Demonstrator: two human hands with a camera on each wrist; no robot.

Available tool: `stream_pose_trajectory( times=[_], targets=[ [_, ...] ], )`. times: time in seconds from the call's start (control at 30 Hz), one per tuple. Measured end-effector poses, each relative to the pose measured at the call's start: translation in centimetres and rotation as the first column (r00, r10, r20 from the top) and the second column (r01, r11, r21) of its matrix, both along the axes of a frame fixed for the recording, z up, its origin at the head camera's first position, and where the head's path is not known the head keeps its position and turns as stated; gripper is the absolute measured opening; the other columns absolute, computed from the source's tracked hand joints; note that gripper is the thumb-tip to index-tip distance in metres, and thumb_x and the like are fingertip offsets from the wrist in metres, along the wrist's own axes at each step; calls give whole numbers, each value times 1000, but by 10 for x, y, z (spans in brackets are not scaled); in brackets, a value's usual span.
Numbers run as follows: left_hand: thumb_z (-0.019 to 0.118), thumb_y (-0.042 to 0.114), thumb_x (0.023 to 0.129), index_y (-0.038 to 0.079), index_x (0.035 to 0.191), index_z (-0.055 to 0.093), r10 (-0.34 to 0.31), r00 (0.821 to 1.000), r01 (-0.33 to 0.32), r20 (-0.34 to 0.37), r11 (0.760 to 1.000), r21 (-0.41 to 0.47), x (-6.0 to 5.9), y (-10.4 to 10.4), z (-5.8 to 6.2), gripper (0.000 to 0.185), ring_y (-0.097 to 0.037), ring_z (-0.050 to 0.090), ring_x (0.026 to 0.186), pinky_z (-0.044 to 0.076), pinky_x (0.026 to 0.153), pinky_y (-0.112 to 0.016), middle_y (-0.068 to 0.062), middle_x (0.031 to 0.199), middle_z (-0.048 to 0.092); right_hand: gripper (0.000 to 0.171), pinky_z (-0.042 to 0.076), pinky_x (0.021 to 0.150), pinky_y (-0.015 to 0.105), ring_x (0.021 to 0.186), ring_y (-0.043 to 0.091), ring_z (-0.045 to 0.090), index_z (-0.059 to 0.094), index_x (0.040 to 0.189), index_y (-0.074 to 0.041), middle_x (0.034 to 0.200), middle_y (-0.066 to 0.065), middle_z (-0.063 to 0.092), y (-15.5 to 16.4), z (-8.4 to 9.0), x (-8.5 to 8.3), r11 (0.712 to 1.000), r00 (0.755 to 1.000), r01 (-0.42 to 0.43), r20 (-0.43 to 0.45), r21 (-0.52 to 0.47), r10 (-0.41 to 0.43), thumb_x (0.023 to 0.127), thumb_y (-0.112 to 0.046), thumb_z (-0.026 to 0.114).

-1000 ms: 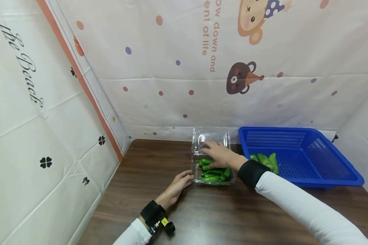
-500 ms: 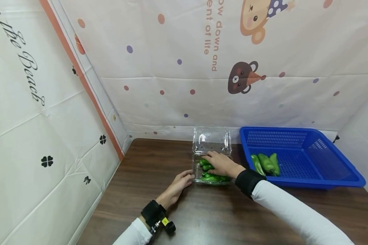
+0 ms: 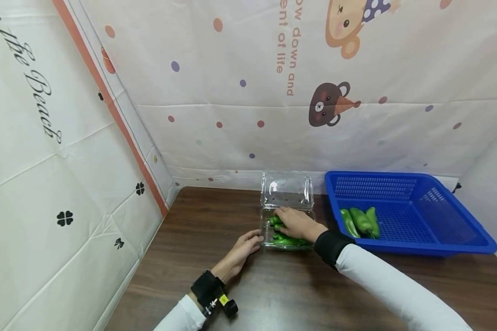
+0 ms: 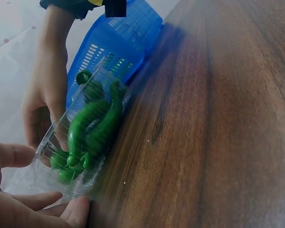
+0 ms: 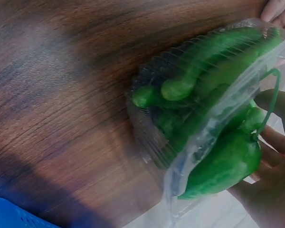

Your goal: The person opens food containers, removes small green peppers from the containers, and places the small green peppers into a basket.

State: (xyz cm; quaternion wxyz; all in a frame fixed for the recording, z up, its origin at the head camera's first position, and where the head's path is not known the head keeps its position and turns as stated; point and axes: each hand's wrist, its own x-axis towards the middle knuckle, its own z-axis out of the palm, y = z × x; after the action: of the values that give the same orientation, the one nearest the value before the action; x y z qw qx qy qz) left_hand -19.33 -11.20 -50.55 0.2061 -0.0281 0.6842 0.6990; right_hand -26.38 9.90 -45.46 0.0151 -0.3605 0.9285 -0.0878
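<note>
The right hand (image 3: 297, 222) is reaching into the clear plastic clamshell box (image 3: 287, 230) on the brown wooden counter (image 3: 215, 216), fingers curling around a green pepper (image 5: 223, 164). The left hand (image 3: 241, 250) is resting flat-fingered against the box's left side.

peppers (image 3: 287, 240) in clamshell box (image 3: 266, 231), basket (image 3: 414, 216) right of it

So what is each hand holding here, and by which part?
The right hand grips a green pepper around its body, over the clear plastic box. The left hand holds nothing; its fingers touch the box's left side.
</note>
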Motion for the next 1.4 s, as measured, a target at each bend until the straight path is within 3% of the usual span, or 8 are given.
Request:
stream_pose_trajectory(
  times=[0.17, 0.27, 0.47, 0.67, 0.93, 1.2, 1.4],
  targets=[
    [55, 25, 102, -4, 154, 38, 1, 1000, -1, 6, 1000, -2, 0, 0, 0, 62, -42, 36, 149, 37, 124, -54, -25, 162, 33, 27, 51, 61, 35, 74, 16, 57, 53, 108, -11, 92, 2, 62, 0, 0, -3, 1000, 1000, -3, 0, -11, 3, 94, -19, 74],
    [56, 25, 102, -4, 154, 38, -1, 1000, 1, 3, 1000, -6, 0, 0, 0, 63, -43, 37, 149, 37, 124, -54, -25, 162, 34, 28, 50, 61, 34, 74, 14, 56, 54, 109, -12, 92, 1, 64, 1, 1, -2, 1000, 1000, 0, 1, -6, 0, 93, -21, 75],
    [57, 24, 101, -5, 153, 39, 10, 1000, -10, -1, 1000, -3, 0, -2, -1, 62, -42, 37, 148, 38, 123, -53, -26, 161, 34, 34, 59, 75, 44, 95, 27, 68, 61, 123, -6, 112, 11, 71, 0, 3, 2, 1000, 999, 7, 50, 1, -7, 95, -22, 72],
    [56, 25, 102, -4, 153, 38, 2, 1000, -2, -3, 1000, -3, 0, -1, 1, 62, -42, 35, 149, 38, 124, -53, -25, 162, 33, 44, 57, 99, 55, 122, 38, 62, 61, 137, -4, 134, 20, 63, 0, 4, 5, 998, 995, 46, 90, 37, -49, 98, -22, 68],
    [55, 25, 102, -3, 154, 37, -1, 1000, 1, 14, 1000, 4, 0, 0, 1, 62, -42, 34, 150, 37, 124, -53, -25, 163, 31, 40, 56, 102, 54, 125, 39, 60, 61, 132, -2, 138, 21, 59, -4, -2, 4, 999, 987, -30, 160, 32, 25, 98, -23, 69],
    [55, 23, 102, -5, 154, 37, 0, 1000, 0, 0, 1000, 3, -1, 1, 0, 61, -43, 35, 149, 38, 124, -53, -27, 162, 32, 53, 44, 112, 66, 137, 45, 48, 56, 142, -1, 145, 26, 52, -9, -4, 2, 998, 979, 17, 200, 53, -27, 97, -25, 71],
    [55, 23, 102, -6, 153, 38, 2, 1000, -2, -11, 1000, 6, 0, 0, 1, 61, -43, 36, 149, 37, 124, -54, -27, 162, 33, 49, 52, 99, 61, 121, 37, 57, 62, 132, 1, 130, 19, 56, -14, -7, 0, 998, 975, 37, 216, 54, -47, 94, -27, 75]
  ],
)
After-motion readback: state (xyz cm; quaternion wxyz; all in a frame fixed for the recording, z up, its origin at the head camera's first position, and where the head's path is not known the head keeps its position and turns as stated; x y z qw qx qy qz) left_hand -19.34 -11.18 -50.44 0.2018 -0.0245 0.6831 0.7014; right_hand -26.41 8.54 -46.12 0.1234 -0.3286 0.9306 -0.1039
